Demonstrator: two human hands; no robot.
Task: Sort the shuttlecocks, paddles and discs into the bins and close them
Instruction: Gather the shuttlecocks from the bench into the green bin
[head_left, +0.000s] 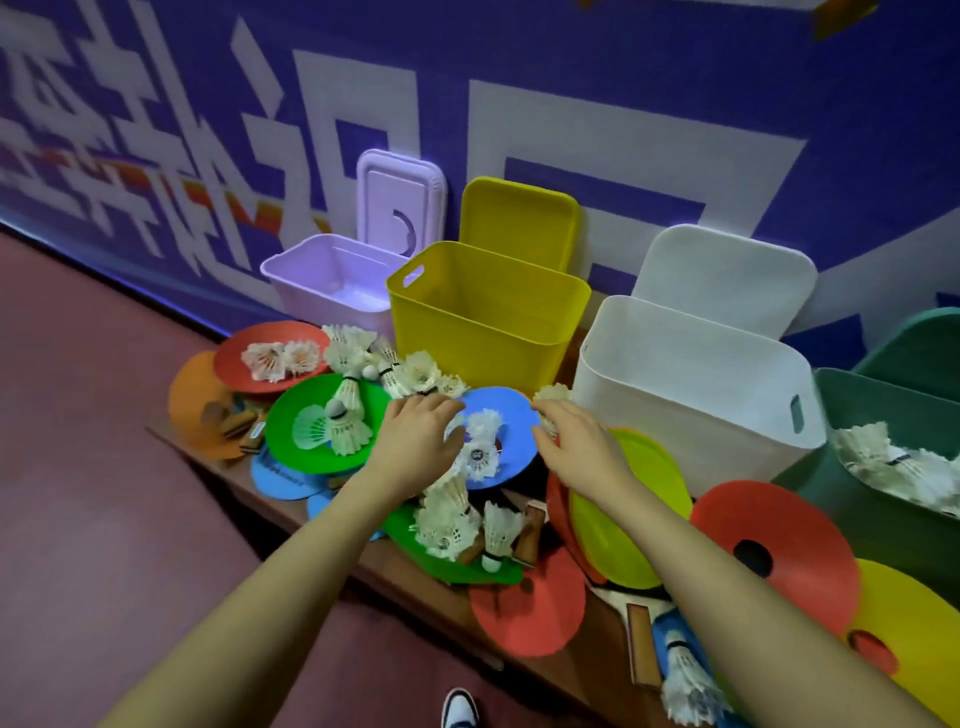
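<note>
Shuttlecocks lay on a blue disc mid-table. Our left hand, fingers curled, touched them from 9 o'clock; our right hand pinched another shuttlecock at 3 o'clock. Yellow bin and white bin stood open at 12 o'clock.

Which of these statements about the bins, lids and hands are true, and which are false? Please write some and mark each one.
1. The yellow bin is open, its lid leaning behind it. True.
2. The green bin holds no shuttlecocks. False: white shuttlecocks lie inside it.
3. Both hands are over the blue disc. True: left hand, right hand.
4. The white bin is closed. False: it is open, with its lid standing behind.
</note>
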